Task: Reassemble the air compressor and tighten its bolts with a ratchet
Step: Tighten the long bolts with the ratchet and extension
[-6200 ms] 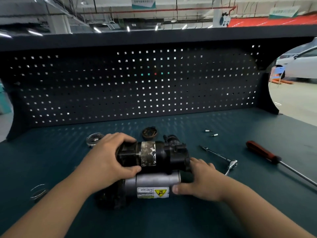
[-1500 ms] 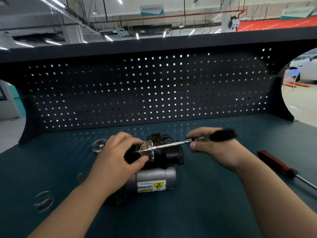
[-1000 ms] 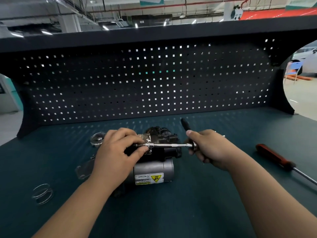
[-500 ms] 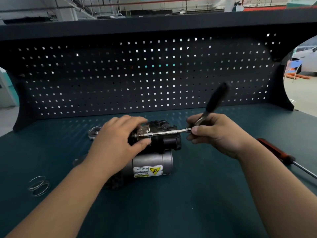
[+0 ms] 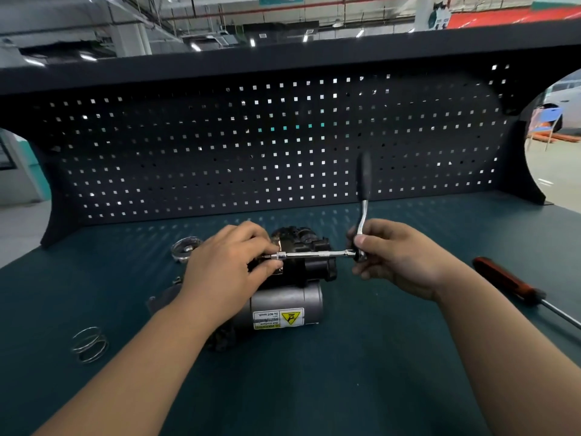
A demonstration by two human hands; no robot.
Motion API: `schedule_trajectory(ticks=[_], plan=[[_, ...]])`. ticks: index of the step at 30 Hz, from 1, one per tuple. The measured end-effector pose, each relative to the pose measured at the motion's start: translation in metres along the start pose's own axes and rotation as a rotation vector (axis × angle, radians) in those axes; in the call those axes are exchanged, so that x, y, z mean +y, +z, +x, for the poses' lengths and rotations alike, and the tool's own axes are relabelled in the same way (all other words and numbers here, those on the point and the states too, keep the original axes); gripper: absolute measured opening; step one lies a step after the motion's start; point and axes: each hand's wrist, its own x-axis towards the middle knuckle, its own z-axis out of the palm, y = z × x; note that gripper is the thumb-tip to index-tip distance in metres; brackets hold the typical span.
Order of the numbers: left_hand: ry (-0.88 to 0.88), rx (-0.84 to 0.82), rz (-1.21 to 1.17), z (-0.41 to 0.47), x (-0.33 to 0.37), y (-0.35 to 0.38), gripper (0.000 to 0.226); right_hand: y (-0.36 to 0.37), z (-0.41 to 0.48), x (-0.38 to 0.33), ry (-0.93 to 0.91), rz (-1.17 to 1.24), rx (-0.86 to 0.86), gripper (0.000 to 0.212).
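At centre, compressor (image 5: 286, 305) seemingly assembled, you tighten bolts: left hand (image 5: 226, 272) pinches the tip of the ratchet (image 5: 314, 255), right hand (image 5: 396, 259) grips its head.

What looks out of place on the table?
A loose wire spring lies alone at the left front of the table, away from the air compressor, and a small clear round piece sits behind the left hand. They may be leftover parts, which is odd since the ratchet is already on the compressor. Nothing looks spilled or broken.
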Motion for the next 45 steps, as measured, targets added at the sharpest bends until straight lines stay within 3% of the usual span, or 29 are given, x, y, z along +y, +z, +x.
schedule_trajectory(ticks=[4,7,10,13,17,22,25,27,30,33,35,37,42,45], plan=[[-0.053,0.015,-0.003,0.000,0.003,0.000,0.013,-0.002,0.002,-0.003,-0.136,0.027,0.022,0.025],[-0.125,0.014,-0.049,-0.001,0.003,0.002,0.021,-0.002,0.004,-0.002,-0.171,0.048,0.037,0.018],[-0.154,0.020,-0.094,-0.001,0.002,0.003,0.017,0.000,0.005,-0.003,-0.121,0.003,0.065,0.007],[-0.134,0.057,-0.112,-0.002,0.002,0.006,0.014,0.008,0.009,-0.001,-0.023,-0.141,0.150,0.035],[-0.071,0.089,-0.085,-0.002,0.003,0.005,0.016,0.009,0.009,0.007,0.055,-0.356,0.160,0.045],[-0.075,0.063,-0.067,-0.002,0.003,0.004,0.012,0.000,0.007,0.006,-0.070,-0.017,0.029,0.005],[-0.090,0.059,-0.068,-0.002,0.003,0.003,0.014,-0.005,0.009,0.009,-0.113,0.024,-0.036,0.032],[-0.156,0.016,-0.184,-0.003,0.004,-0.002,0.023,-0.005,0.007,0.008,-0.105,-0.010,-0.016,0.026],[-0.402,-0.050,-0.628,-0.003,0.005,-0.011,0.038,-0.003,0.006,0.006,-0.077,-0.031,0.041,0.004],[-0.599,0.003,-1.005,0.005,0.000,-0.025,0.023,0.003,0.008,0.007,-0.041,-0.046,0.073,0.028],[-0.698,-0.049,-1.208,0.010,-0.009,-0.033,0.042,0.008,0.009,0.007,0.014,-0.107,0.104,0.038],[-0.747,-0.110,-1.356,0.013,-0.017,-0.038,0.047,0.012,0.010,0.008,0.047,-0.203,0.123,0.038],[-0.744,-0.203,-1.379,0.014,-0.023,-0.037,0.044,0.009,0.009,0.010,0.040,-0.126,0.141,0.030],[-0.712,-0.143,-1.335,0.014,-0.022,-0.038,0.029,0.005,0.009,0.009,0.033,-0.017,0.089,0.017]])
